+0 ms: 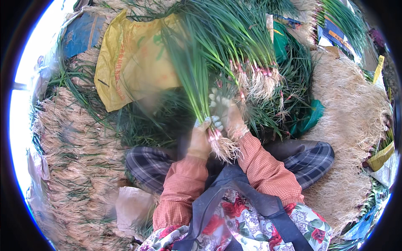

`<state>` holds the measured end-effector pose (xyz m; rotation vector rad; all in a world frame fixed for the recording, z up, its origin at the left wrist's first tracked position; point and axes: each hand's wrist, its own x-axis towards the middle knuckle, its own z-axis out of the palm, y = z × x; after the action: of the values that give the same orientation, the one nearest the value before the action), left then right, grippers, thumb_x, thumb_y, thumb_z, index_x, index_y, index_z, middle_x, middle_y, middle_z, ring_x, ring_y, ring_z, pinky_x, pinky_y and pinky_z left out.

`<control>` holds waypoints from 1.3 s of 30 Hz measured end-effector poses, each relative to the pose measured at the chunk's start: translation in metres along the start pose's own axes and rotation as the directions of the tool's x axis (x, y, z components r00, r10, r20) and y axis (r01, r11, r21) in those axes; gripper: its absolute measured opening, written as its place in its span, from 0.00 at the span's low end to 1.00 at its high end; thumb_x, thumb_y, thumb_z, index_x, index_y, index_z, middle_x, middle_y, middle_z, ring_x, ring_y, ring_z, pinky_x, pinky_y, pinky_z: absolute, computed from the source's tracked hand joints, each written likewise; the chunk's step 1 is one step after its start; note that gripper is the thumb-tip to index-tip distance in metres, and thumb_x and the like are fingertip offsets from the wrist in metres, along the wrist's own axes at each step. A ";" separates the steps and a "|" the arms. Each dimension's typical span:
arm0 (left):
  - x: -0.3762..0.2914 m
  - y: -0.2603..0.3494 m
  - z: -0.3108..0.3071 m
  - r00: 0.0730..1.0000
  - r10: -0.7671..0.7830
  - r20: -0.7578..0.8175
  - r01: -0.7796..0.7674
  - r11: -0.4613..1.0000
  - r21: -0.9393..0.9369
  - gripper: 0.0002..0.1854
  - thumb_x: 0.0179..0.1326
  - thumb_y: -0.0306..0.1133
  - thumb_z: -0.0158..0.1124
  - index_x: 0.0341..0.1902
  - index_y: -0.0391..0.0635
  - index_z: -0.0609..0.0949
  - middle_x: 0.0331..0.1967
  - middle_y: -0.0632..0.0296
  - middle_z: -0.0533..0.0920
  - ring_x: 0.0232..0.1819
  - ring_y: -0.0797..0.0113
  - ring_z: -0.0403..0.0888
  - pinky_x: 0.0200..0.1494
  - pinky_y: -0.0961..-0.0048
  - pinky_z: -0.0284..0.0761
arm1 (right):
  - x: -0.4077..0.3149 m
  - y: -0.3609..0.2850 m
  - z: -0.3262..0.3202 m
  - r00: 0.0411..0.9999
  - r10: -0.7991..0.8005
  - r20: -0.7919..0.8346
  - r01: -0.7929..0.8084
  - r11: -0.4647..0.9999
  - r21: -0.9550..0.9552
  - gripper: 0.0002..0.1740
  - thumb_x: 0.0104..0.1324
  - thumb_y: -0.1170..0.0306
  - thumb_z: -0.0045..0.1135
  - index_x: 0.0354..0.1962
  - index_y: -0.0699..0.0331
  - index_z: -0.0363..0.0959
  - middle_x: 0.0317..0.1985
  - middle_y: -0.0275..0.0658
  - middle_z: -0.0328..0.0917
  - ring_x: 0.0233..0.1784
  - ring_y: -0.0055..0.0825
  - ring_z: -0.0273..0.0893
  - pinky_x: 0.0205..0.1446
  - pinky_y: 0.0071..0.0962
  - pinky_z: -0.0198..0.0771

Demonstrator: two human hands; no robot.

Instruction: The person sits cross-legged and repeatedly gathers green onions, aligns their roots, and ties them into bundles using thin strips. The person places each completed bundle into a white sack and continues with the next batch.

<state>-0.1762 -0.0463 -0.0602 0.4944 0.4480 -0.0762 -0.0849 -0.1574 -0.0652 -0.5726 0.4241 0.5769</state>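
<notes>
My left hand (202, 133), in a pale glove with bluish-white fingertips, is closed around a small bunch of green onions (201, 103). Their pinkish bulbs and stringy roots hang below the fist, and the long leaves reach up and away. Just to the right, my right hand (227, 114) is raised beside the bunch, its gloved fingers spread and blurred; nothing shows clearly in them. Beyond it lies a larger pile of green onions (251, 40), roots towards me. A few single stalks with roots (281, 103) lie on loose green leaves near that pile.
A yellow woven sack (141, 62) lies at the upper left. Dense banks of pale roots stand at the left (78, 157) and right (345, 125). Green plastic (314, 116) shows beside the right bank. A pale sheet (133, 207) lies by my left knee. My legs are crossed.
</notes>
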 end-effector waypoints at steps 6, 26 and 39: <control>-0.003 0.005 -0.009 0.999 0.045 0.021 -0.044 0.998 -0.045 0.17 0.68 0.29 0.58 0.58 0.39 0.73 0.38 0.61 0.78 0.38 0.68 0.77 0.42 0.69 0.80 | 0.006 -0.056 0.016 0.952 -0.281 -0.125 0.272 0.959 -0.085 0.17 0.72 0.64 0.51 0.52 0.65 0.74 0.11 0.18 0.53 0.09 0.09 0.46 0.11 0.15 0.41; 0.006 0.010 0.018 1.000 0.009 0.016 -0.009 0.999 0.050 0.28 0.68 0.30 0.58 0.71 0.45 0.65 0.40 0.57 0.80 0.38 0.65 0.81 0.44 0.66 0.83 | -0.034 -0.087 0.002 0.953 -0.012 0.303 0.163 0.862 -0.480 0.38 0.58 0.76 0.51 0.68 0.66 0.58 0.55 0.47 0.78 0.20 0.13 0.64 0.26 0.14 0.65; -0.022 0.115 0.075 0.953 0.274 0.128 -0.303 0.860 0.411 0.21 0.68 0.39 0.58 0.54 0.32 0.78 0.32 0.61 0.82 0.22 0.79 0.75 0.13 0.87 0.66 | 0.000 -0.122 -0.042 0.799 0.601 -0.019 0.419 -0.578 -0.700 0.39 0.62 0.42 0.58 0.61 0.60 0.70 0.53 0.47 0.80 0.53 0.44 0.80 0.58 0.42 0.72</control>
<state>-0.1464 0.0184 0.0590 0.9860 0.2855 0.1034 -0.0189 -0.2680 -0.0507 -2.3050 -1.1732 1.4013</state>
